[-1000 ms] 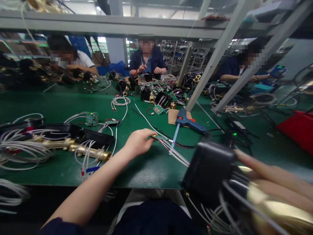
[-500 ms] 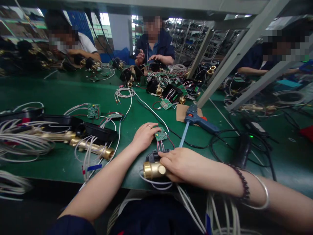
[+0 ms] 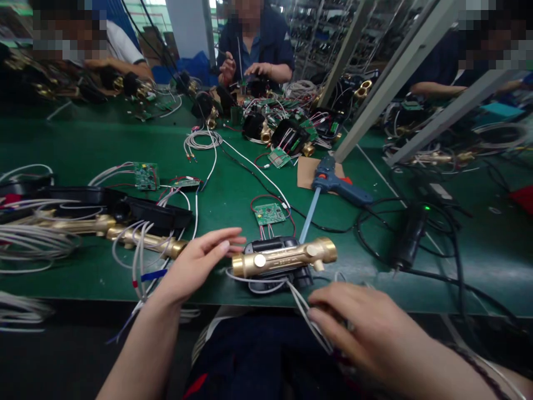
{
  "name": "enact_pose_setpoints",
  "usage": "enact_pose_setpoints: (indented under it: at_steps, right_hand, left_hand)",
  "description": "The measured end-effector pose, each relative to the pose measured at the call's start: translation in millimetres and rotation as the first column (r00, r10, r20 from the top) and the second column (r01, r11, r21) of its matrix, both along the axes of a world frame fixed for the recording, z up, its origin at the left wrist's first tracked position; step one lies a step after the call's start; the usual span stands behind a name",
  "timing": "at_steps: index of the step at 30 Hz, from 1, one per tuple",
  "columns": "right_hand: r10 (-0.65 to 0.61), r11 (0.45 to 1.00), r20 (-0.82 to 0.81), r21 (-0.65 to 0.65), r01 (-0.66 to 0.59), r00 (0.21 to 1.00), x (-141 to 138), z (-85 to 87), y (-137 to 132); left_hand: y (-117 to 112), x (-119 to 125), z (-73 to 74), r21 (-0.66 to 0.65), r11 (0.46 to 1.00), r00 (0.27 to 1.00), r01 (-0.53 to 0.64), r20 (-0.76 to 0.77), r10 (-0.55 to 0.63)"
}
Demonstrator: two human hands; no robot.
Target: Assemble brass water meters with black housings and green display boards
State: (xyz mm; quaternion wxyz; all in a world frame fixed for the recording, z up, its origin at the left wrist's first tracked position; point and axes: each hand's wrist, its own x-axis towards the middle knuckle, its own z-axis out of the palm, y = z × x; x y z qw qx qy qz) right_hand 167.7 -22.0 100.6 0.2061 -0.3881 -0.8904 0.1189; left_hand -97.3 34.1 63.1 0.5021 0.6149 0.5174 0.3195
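Observation:
A brass pipe body [image 3: 287, 260] lies sideways on a black plastic housing [image 3: 272, 243] at the bench's front edge. Wires join the housing to a green circuit board [image 3: 270, 214] lying flat just behind it. My left hand [image 3: 200, 264] is open beside the pipe's left end, fingers stretched toward the housing; whether they touch it is unclear. White cables [image 3: 302, 305] run from under the housing over the bench edge. Against these cables, my right hand [image 3: 358, 319] is loosely curved, thumb and fingers apart and somewhat blurred.
A blue glue gun [image 3: 339, 186] lies on cardboard [image 3: 306, 171] behind the pipe. To the right is a black handheld tool [image 3: 410, 239] with a green light and looping cord. More brass pipes [image 3: 144, 241] and coiled cables [image 3: 33, 241] fill the left. Co-workers sit opposite beyond metal posts [image 3: 387, 83].
My left hand has let go of the circuit board and drawn back left. My right hand has left the brass pipe and moved down to the cables. The view has tilted downward.

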Motion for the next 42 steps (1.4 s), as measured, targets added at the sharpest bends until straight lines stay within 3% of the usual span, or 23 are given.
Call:
enact_pose_setpoints:
  at_steps: [2, 5, 8, 11, 13, 15, 17, 20, 25, 29, 34, 42]
  right_hand:
    - [-0.024, 0.996, 0.021, -0.088, 0.026, 0.999, -2.5, -19.1, -15.5]
    - [-0.079, 0.976, -0.044, -0.208, 0.068, 0.996, -11.1, -46.4, -23.4]
    - [-0.224, 0.935, -0.186, -0.317, 0.157, 0.957, -15.8, -62.2, -23.8]
    - [-0.358, 0.900, -0.294, -0.361, 0.244, 0.886, -15.9, -66.5, -24.5]
    - [-0.398, 0.906, -0.320, -0.286, 0.313, 0.860, -16.1, -66.3, -24.4]
    - [-0.395, 0.918, -0.337, -0.132, 0.373, 0.854, -17.5, -65.5, -22.6]
    - [-0.363, 0.920, -0.355, 0.011, 0.391, 0.862, -19.6, -65.1, -19.0]
    - [-0.317, 0.922, -0.336, 0.112, 0.371, 0.887, -23.1, -65.3, -12.3]
    - [-0.221, 0.927, -0.293, 0.233, 0.294, 0.930, -34.5, -68.8, -3.8]
    - [-0.175, 0.931, -0.269, 0.269, 0.248, 0.947, -44.6, -71.7, -4.2]
    - [-0.155, 0.953, -0.228, 0.223, 0.206, 0.961, -42.2, -66.5, -8.9]
    - [-0.261, 0.938, -0.203, 0.178, 0.297, 0.944, -43.9, -61.8, -5.2]
  left_hand:
    - [-23.1, 0.1, -9.1, -0.124, 0.992, 0.991, -0.024, 0.125, 0.039]
    - [-43.4, 3.3, -27.2, -0.093, 0.994, 0.990, -0.053, 0.128, 0.065]
    - [-51.7, -0.7, -40.5, 0.074, 0.997, 0.995, -0.007, -0.104, 0.015]
    - [-56.4, -5.1, -50.2, 0.241, 0.965, 0.907, 0.101, -0.421, 0.010]
    - [-57.7, -0.3, -55.3, 0.286, 0.941, 0.853, 0.181, -0.522, -0.005]
    - [-55.8, 12.1, -58.2, 0.291, 0.932, 0.844, 0.215, -0.536, -0.027]
    - [-50.0, 27.9, -58.3, 0.301, 0.939, 0.875, 0.164, -0.484, 0.002]
    - [-38.4, 45.8, -56.0, 0.317, 0.946, 0.928, 0.070, -0.368, 0.055]
    - [-29.7, 48.8, -57.2, 0.356, 0.933, 0.953, 0.060, -0.299, 0.053]
    - [-31.1, 47.6, -61.2, 0.404, 0.909, 0.934, 0.104, -0.353, 0.050]
    - [-32.0, 50.5, -61.2, 0.457, 0.878, 0.902, 0.140, -0.424, 0.077]
    - [-34.6, 48.8, -60.5, 0.486, 0.850, 0.877, 0.200, -0.477, 0.066]
